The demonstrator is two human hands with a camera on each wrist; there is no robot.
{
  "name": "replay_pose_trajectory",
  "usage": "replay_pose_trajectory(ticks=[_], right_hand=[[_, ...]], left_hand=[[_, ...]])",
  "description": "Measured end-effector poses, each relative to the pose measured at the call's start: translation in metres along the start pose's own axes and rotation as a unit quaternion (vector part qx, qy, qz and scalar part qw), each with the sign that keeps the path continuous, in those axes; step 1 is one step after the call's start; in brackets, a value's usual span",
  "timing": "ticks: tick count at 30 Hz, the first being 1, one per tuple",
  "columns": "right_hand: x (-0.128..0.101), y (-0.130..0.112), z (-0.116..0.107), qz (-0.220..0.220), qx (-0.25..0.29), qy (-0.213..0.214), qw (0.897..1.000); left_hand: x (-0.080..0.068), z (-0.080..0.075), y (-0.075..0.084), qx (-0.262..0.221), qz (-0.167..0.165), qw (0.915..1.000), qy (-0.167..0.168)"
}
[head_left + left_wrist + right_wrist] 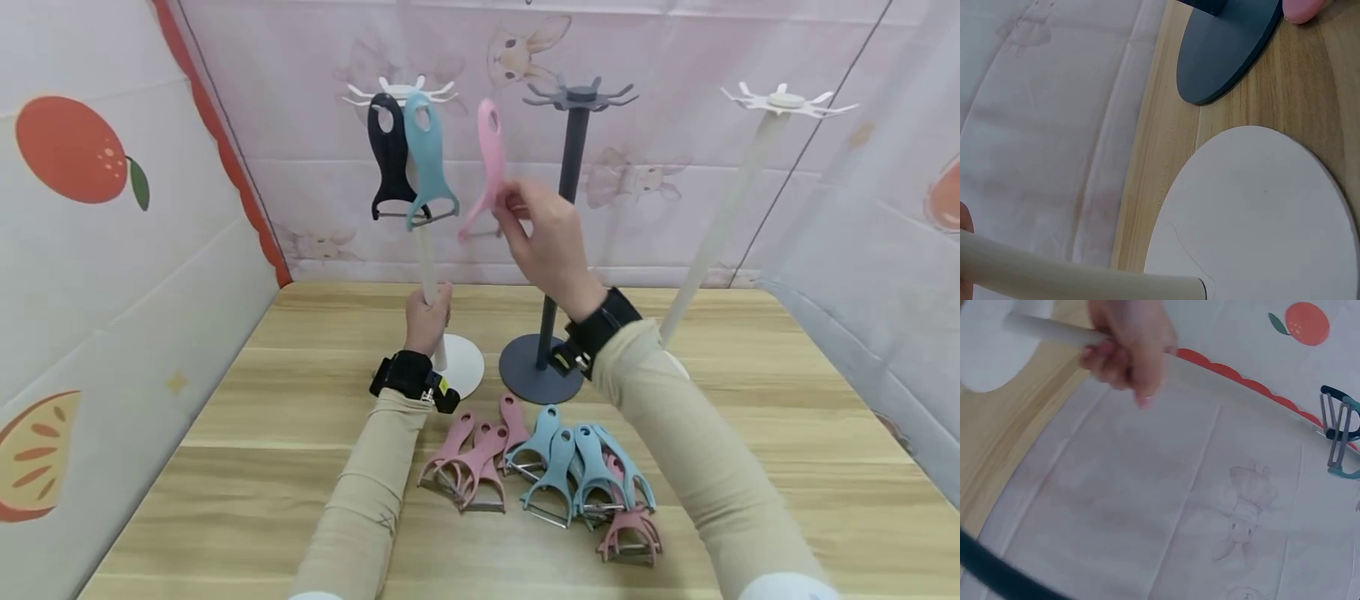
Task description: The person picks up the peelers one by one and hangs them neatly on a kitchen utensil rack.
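My left hand (427, 318) grips the pole (1079, 272) of the left white stand (461, 367) low down. From that stand's hooked top (401, 90) hang a black peeler (390, 158) and a light blue peeler (426, 154), blades downward. Between this stand and the dark grey one, my right hand (547, 237) pinches a pink peeler (491, 150) near its blade end. The peeler is upright in the air, its holed handle end at about hook height, apart from the blue peeler. Part of its blade is hidden by the fingers.
A dark grey stand (573, 150) rises behind my right wrist. Farther right stands another white stand (783, 102), its base mostly hidden by my right sleeve. Several pink peelers (480, 458) and light blue peelers (558, 475) lie in a pile on the wooden table (262, 483) between my forearms.
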State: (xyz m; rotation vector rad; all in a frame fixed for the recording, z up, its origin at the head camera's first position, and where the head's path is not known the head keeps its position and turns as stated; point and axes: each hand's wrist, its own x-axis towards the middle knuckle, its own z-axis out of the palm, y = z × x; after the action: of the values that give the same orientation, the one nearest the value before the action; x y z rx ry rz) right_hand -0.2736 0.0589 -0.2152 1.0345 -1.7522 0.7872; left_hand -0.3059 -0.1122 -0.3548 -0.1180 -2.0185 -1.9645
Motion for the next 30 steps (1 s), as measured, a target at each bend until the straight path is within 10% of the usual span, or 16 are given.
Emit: replay_pose_trajectory(ticks=[12,22,30], right_hand=[[0.025,0.003,0.017,0.044,0.025,-0.061,0.997],[-0.025,0.009,0.013,0.056,-0.013,-0.124,0.991],[-0.076,0.004,0.004,0.054,0.009,-0.168,0.984]], left_hand=[[-0.004,0.004,-0.005,-0.019,0.032,0.9992,-0.015],[0.011,0.006,-0.030,0.013,0.024,0.9996,0.004],[0.010,0.002,-0.021,0.009,0.012,0.9998,0.008]])
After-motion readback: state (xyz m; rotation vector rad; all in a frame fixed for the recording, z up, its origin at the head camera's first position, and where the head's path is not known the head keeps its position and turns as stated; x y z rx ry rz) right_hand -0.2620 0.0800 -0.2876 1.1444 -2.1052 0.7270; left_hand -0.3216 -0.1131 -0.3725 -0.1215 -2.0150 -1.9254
